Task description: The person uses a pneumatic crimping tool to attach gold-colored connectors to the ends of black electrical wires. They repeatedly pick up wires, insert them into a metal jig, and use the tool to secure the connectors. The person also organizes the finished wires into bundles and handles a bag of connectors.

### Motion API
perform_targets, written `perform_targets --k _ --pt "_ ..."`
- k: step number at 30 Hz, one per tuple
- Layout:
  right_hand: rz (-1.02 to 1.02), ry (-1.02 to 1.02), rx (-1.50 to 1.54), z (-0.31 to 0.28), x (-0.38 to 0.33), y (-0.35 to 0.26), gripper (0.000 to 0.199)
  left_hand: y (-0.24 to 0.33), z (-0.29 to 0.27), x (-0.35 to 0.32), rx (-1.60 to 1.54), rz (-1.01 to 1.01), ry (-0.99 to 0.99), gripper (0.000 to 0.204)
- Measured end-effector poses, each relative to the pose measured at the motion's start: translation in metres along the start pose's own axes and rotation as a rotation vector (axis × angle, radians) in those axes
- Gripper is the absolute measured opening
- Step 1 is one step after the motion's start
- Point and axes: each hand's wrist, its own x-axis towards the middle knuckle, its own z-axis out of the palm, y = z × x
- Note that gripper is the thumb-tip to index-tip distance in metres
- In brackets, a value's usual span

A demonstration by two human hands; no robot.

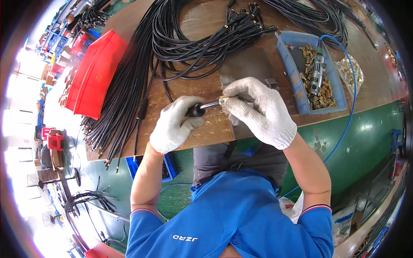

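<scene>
Both my hands wear white knit gloves and meet over the near part of the brown table [206,133]. My left hand [171,124] is closed around a black cable [210,105] at its thick black sleeve [196,110]. A short length of the cable sticks out toward the right. On its end sits a small brass clamp [223,101], with what looks like a screw in it. My right hand [263,112] pinches this clamp between thumb and fingers. Part of the clamp is hidden by the glove.
A blue bin [289,71] of brass parts [325,102] stands right, an air screwdriver [317,71] lying in it, its blue hose [353,92] trailing down. A clear bag [350,73] lies beside it. Black cables [129,86] and a red bin [92,77] fill the left.
</scene>
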Motion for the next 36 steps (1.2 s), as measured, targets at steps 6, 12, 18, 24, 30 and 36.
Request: perform_targets --k 6,12,18,24,30,36 --pt "-0.146 -0.113 -0.196 -0.006 -0.003 -0.009 0.016 0.005 0.001 0.002 -0.015 0.168 -0.012 0.047" --pt "-0.174 -0.028 -0.134 -0.002 0.000 -0.003 0.014 0.012 0.004 -0.003 -0.099 -0.034 0.028 0.045" --pt "-0.187 -0.097 -0.212 -0.004 0.001 -0.003 0.014 0.014 0.003 0.005 -0.014 0.098 -0.026 0.039" --pt "-0.212 -0.105 -0.281 -0.006 0.002 0.001 0.015 0.020 0.006 0.011 0.044 0.148 -0.037 0.038" --pt "-0.425 -0.111 -0.396 -0.015 0.006 0.014 0.014 0.024 0.004 0.020 0.002 0.170 -0.143 0.040" --pt "-0.332 -0.117 -0.351 -0.021 0.007 0.027 0.012 0.027 0.020 0.026 0.331 0.285 -0.061 0.049"
